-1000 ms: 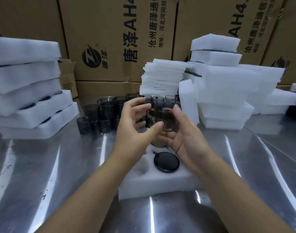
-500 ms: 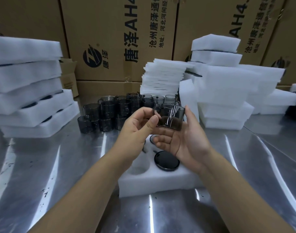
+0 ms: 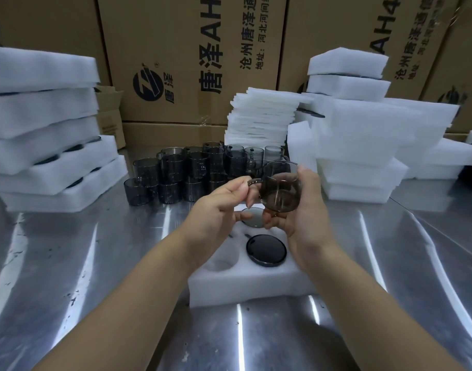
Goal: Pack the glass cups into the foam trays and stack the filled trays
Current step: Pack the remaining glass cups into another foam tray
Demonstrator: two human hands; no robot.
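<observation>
one glass cup (image 3: 281, 192) upright, left hand (image 3: 216, 212) pinching leftward handle (image 3: 255, 181), right hand (image 3: 308, 207) cradling

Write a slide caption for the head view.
Left hand pinches the handle and right hand cradles a smoky glass cup above a partly filled foam tray.

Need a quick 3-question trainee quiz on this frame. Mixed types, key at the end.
1. True or false: the glass cup is resting in the foam tray.
2. Which hand pinches the cup's handle? A) left hand B) right hand
3. Fill in: the loose cups stand ___ the tray.
Key: 1 false, it is held above the tray; 2 A; 3 behind.
</observation>
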